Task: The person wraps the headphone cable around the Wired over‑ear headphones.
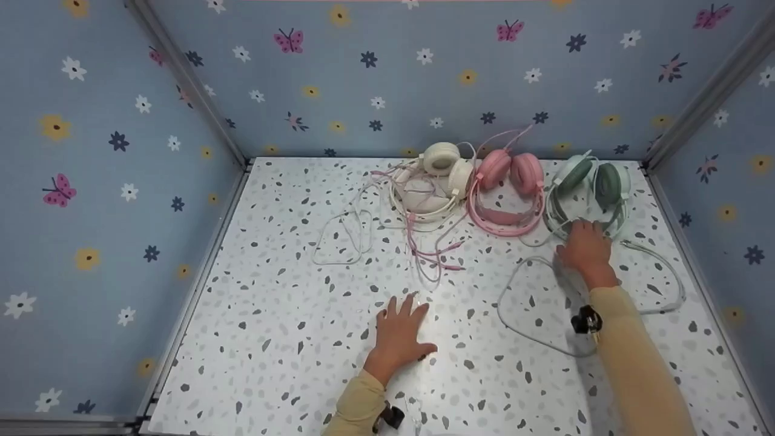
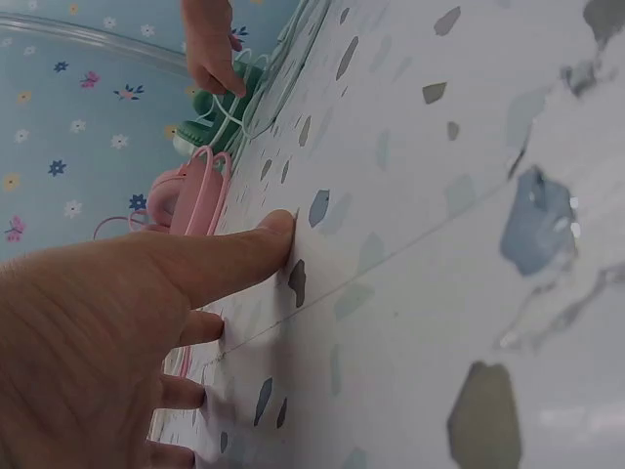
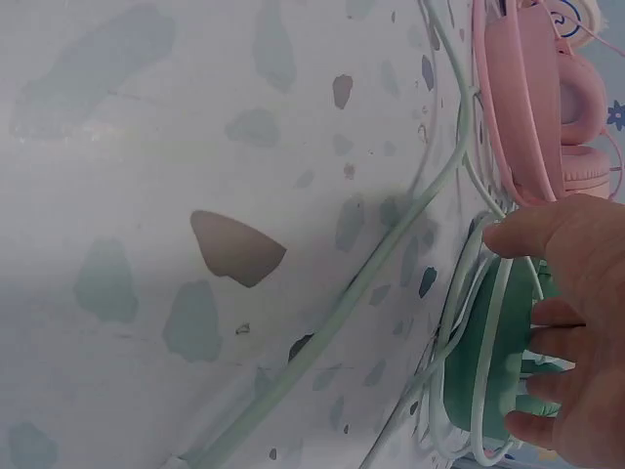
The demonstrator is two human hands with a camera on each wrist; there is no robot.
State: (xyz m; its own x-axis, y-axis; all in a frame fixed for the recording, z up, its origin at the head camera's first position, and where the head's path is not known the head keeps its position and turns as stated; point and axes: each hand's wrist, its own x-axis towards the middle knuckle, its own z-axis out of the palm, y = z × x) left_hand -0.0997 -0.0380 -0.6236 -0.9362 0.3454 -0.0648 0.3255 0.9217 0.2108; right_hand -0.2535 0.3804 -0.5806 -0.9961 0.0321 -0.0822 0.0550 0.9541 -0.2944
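My right hand reaches over the headband of the pale green headphones at the back right. In the right wrist view, its thumb and fingers point down, spread apart, at the dark green headband pad; contact is hard to make out. My left hand rests on the speckled table with fingers spread, holding nothing. Pink headphones lie left of the green pair, and cream headphones lie beyond those. All three have their ear cups toward the back wall.
A pale green cable loops across the table under my right forearm, and its other stretch curves along the right side. Pink cables and a thin white cable lie before the cream headphones. Flower-patterned walls enclose the table.
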